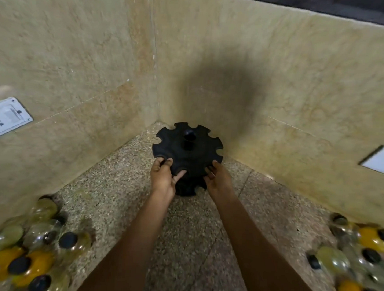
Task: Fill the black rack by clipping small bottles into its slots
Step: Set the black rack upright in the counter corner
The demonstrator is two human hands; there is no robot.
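A round black rack with notched slots around its rim and a short centre post stands in the corner of the speckled counter. No bottle sits in the slots I can see. My left hand grips its near left rim, fingers hooked into the notches. My right hand holds the near right rim. Small clear bottles with black caps, some filled yellow or orange, are clustered at the lower left and lower right.
Beige tiled walls meet in a corner right behind the rack. A white socket plate is on the left wall and another on the right wall. The speckled stone counter stretches toward me between my forearms.
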